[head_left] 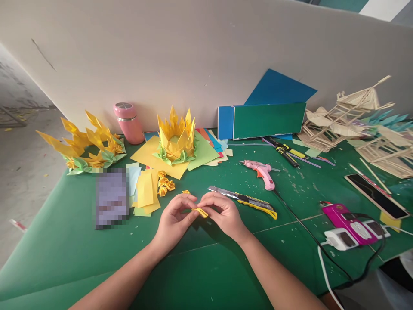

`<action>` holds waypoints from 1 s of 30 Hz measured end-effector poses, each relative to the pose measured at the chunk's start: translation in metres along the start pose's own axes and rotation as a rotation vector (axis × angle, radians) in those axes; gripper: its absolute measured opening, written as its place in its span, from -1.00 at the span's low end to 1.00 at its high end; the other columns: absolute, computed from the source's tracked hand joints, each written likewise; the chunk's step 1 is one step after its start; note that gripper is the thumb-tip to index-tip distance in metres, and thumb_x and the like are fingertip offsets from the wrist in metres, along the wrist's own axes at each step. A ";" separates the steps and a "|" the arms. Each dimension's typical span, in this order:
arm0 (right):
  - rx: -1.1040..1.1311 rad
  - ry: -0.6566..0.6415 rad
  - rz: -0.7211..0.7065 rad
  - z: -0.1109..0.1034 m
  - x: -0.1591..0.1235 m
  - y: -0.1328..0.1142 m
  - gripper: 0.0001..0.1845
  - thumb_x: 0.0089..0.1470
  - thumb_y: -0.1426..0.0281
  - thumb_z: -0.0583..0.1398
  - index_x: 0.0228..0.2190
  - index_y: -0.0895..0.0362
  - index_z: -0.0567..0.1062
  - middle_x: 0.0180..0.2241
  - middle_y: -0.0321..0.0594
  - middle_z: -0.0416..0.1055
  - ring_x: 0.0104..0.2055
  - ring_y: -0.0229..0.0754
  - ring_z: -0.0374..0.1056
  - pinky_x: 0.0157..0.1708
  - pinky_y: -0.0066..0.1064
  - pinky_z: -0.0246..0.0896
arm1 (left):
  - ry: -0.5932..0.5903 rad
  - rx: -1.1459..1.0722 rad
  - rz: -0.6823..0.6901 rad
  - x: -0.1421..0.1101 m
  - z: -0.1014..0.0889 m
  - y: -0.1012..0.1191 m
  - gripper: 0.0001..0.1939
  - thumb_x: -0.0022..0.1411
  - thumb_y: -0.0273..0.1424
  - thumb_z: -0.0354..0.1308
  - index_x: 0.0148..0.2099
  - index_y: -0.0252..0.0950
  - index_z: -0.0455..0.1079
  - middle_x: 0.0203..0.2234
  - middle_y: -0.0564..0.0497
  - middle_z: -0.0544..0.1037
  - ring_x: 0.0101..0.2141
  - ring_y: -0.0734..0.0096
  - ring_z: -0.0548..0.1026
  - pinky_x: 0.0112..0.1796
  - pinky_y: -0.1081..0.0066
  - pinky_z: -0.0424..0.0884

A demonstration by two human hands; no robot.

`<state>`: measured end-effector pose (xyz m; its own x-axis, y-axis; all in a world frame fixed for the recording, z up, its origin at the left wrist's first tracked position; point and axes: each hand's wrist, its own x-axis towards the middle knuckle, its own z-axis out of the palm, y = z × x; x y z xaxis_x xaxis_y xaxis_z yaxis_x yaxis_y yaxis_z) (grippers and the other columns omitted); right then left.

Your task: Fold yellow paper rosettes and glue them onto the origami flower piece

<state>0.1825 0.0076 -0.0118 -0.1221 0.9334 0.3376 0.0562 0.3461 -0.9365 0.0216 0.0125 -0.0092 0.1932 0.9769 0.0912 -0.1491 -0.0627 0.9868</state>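
Note:
Between my left hand [177, 215] and my right hand [224, 215] is a small folded piece of yellow paper [202, 212], pinched by the fingertips of both. Just beyond my left fingers lies another bit of yellow paper [186, 192]. A cluster of folded yellow paper roses [165, 184] sits to the left of it. Yellow paper sheets [145, 189] are stacked farther left. Close to my right hand, a yellow utility knife [248, 200] lies with its blade out. Behind my hands stands a yellow paper crown [177, 137] with green leaves.
A second paper crown [90, 146] and a pink flask [129, 124] stand at the back left. On the right are a pink glue gun [263, 172], a magenta power strip [350, 224], a phone [376, 196] and wooden stick models [338, 122]. The glue gun's black cable [303, 224] crosses the table.

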 end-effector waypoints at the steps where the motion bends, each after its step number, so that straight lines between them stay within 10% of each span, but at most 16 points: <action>1: 0.011 -0.006 0.011 0.000 0.000 0.000 -0.89 0.06 0.33 0.25 -0.44 0.06 0.58 -0.41 -0.22 0.45 -0.35 -0.23 0.40 -0.36 -0.42 0.37 | 0.014 0.027 0.018 0.000 -0.001 0.000 -0.82 -0.05 -0.30 0.35 -0.47 -0.26 0.46 -0.33 -0.03 0.42 -0.22 0.30 0.44 -0.33 0.37 0.53; 15: 0.128 0.023 0.194 0.001 0.000 0.002 -0.74 0.00 0.15 0.26 -0.46 0.09 0.52 -0.47 -0.27 0.48 -0.44 -0.25 0.40 -0.41 -0.43 0.37 | 0.035 0.190 0.165 0.002 -0.002 0.002 -0.89 -0.01 -0.29 0.33 -0.44 -0.19 0.53 -0.46 0.01 0.49 -0.32 0.32 0.50 -0.41 0.41 0.54; 30: -0.031 -0.009 -0.080 -0.001 -0.001 -0.004 -0.91 0.07 0.34 0.25 -0.40 0.04 0.59 -0.43 -0.24 0.47 -0.37 -0.23 0.39 -0.34 -0.40 0.36 | -0.015 0.304 0.413 0.001 -0.006 0.002 -0.91 0.13 -0.37 0.24 -0.41 -0.24 0.49 -0.43 -0.03 0.55 -0.39 0.38 0.55 -0.42 0.42 0.55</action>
<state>0.1834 0.0054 -0.0078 -0.1361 0.9017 0.4105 0.0765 0.4226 -0.9031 0.0160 0.0149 -0.0083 0.1923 0.8549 0.4818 0.0719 -0.5019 0.8619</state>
